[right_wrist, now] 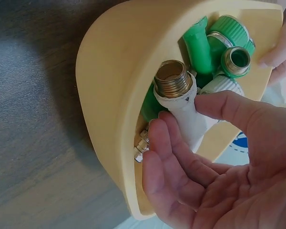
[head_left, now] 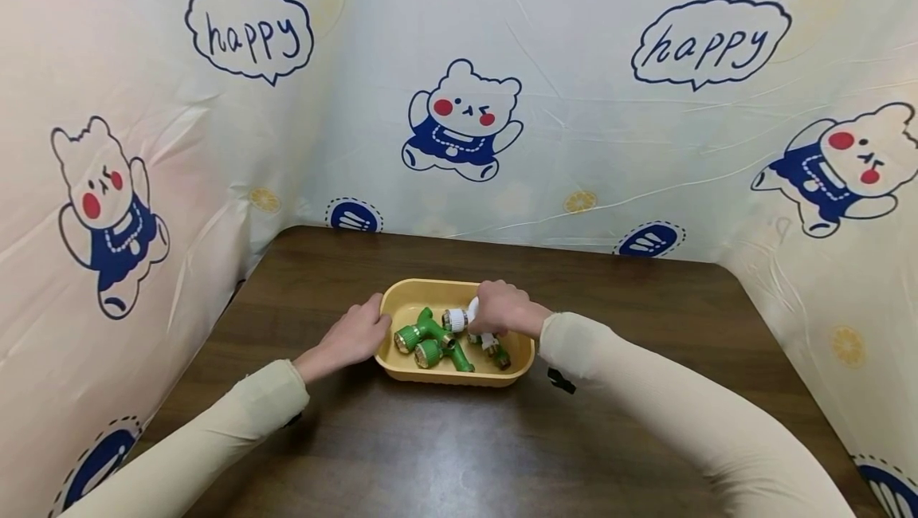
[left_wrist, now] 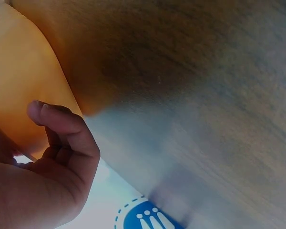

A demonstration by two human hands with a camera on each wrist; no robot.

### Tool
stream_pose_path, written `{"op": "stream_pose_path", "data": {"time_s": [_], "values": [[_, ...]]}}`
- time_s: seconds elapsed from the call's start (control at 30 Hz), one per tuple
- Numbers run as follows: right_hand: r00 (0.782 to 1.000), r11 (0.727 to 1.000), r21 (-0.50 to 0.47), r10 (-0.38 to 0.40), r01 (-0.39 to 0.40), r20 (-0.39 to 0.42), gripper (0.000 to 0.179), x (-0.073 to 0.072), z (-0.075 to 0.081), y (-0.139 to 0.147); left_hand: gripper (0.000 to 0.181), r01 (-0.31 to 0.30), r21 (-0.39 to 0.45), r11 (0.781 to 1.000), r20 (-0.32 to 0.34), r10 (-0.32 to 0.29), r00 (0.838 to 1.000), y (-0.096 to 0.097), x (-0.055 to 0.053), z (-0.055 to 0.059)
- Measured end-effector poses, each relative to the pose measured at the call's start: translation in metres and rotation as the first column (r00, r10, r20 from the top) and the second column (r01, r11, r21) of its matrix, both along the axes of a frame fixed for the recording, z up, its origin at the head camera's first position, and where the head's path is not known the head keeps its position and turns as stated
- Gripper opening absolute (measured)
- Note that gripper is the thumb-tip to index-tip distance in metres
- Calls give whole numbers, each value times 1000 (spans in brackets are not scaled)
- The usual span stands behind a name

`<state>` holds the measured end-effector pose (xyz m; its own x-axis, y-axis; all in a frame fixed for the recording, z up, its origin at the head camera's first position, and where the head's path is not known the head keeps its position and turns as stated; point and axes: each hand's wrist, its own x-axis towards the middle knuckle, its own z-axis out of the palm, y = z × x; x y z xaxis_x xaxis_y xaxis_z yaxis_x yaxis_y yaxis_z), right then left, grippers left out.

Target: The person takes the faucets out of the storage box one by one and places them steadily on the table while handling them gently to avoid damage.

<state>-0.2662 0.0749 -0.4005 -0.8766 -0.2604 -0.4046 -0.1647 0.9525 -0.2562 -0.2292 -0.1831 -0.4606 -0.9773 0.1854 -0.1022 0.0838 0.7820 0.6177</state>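
Note:
A yellow plastic basin (head_left: 459, 379) stands on the table and holds several pipe fittings. My left hand (head_left: 356, 333) grips the basin's left rim; in the left wrist view its finger (left_wrist: 62, 119) is bent against the yellow wall. With thumb and fingers, my right hand (head_left: 508, 308) pinches a white pipe fitting (right_wrist: 186, 119) inside the basin's right half. The fitting's brass threaded end (right_wrist: 174, 81) points up toward the right wrist camera, and its ribbed white collar (head_left: 456, 320) shows left of the hand. Green fittings (head_left: 425, 331) with brass ends lie in the left half.
Another fitting with a green end (head_left: 502, 356) lies below my right hand, partly covered. The dark wooden table (head_left: 430, 446) extends around the basin. A printed cloth (head_left: 574, 143) with bears hangs behind and at both sides.

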Motion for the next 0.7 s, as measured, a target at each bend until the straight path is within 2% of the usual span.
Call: {"op": "stream_pose_path", "data": {"time_s": [0.47,0.7], "values": [[1000,999,27,18,-18,-20,21,5,-1,2,36,11,-16,1000,64,-10,998,0,-4,5],[1000,1000,7,-10,10,10,19,4,3,2,35,10,-28,1000,54,-9,999,-1,-7,4]]}}
